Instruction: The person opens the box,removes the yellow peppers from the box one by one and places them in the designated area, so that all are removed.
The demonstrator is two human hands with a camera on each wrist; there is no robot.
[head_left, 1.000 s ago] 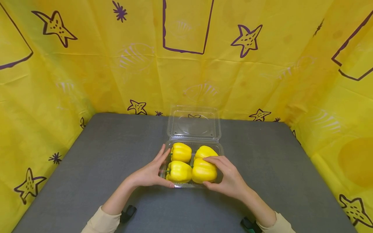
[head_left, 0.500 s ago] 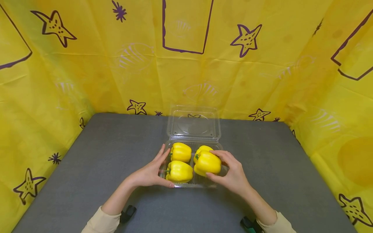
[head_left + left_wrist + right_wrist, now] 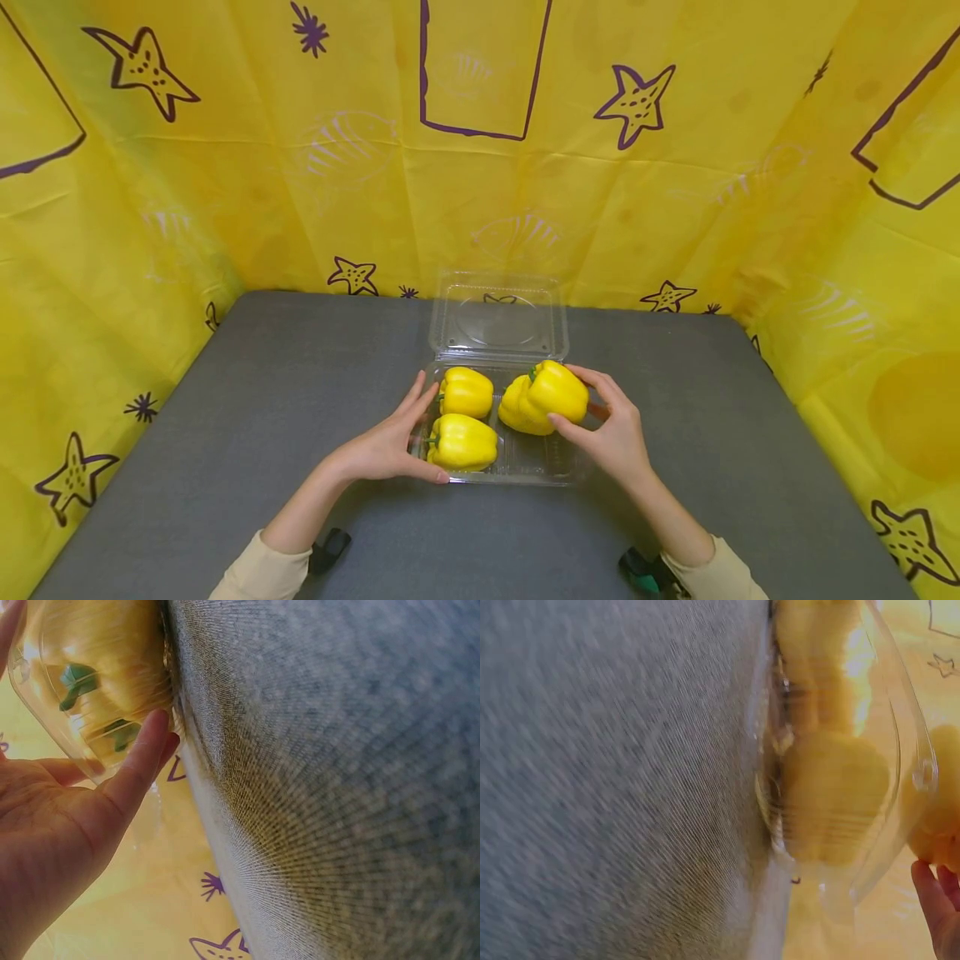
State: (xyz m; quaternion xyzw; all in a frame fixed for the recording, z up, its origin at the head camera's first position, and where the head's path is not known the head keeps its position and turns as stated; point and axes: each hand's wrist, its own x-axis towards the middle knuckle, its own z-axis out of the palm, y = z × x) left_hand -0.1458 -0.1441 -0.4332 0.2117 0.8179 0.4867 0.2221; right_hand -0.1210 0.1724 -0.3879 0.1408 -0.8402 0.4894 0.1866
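Observation:
A clear plastic clamshell container (image 3: 491, 478) stands with its lid (image 3: 498, 321) tipped back. In its left half sit two yellow bell peppers, a rear pepper (image 3: 466, 392) and a front pepper (image 3: 462, 442). My right hand (image 3: 618, 433) grips another yellow bell pepper (image 3: 561, 392) between thumb and fingers, raised at the right rear. This raised pepper partly covers a rear right pepper (image 3: 517, 408). My left hand (image 3: 382, 442) rests its spread, straight fingers along the container's left side, thumb at the front edge. In the left wrist view green stems (image 3: 78, 681) show through the wall.
The container stands on a grey table (image 3: 315, 375). Yellow cloth (image 3: 360, 192) with starfish and fish drawings hangs behind and at both sides. Black straps (image 3: 330, 550) show at the wrists.
My right hand has lifted the front right bell pepper and carried it back and to the right, baring the front right compartment. The left hand has stayed in place.

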